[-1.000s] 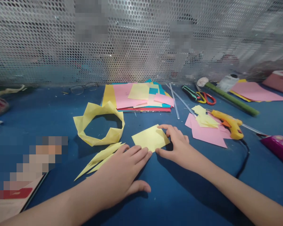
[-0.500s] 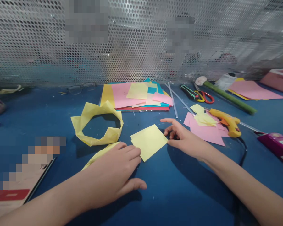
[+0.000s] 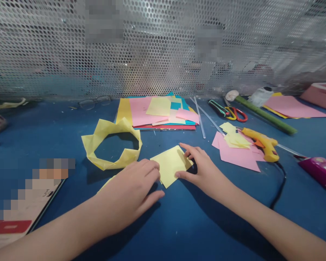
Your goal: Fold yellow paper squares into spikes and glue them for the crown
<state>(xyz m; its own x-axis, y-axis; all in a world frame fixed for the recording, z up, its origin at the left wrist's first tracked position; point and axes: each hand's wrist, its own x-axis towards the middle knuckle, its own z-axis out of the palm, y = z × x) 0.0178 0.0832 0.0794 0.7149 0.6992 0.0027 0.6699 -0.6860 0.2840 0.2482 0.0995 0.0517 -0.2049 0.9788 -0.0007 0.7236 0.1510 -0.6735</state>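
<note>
A square piece of yellow paper lies on the blue table, seemingly with another sheet under it. Over its right part reaches my right hand, thumb on the paper and index finger at the top corner, fingers apart. At the paper's left corner my left hand rests with bent fingers, its thumb spread away. Another yellow paper piece lies mostly hidden beneath my left hand. Just beyond stands a ring of folded yellow paper with pointed tips.
Coloured sheets are stacked at the back. To the right lie pink papers, a yellow glue gun with a black cord, scissors and a purple device. A phone lies front left. A perforated metal panel rises behind.
My right hand has moved left, from beside the yellow square to over its right part. My left hand has shifted slightly left and up. The paper stays nearly in place.
</note>
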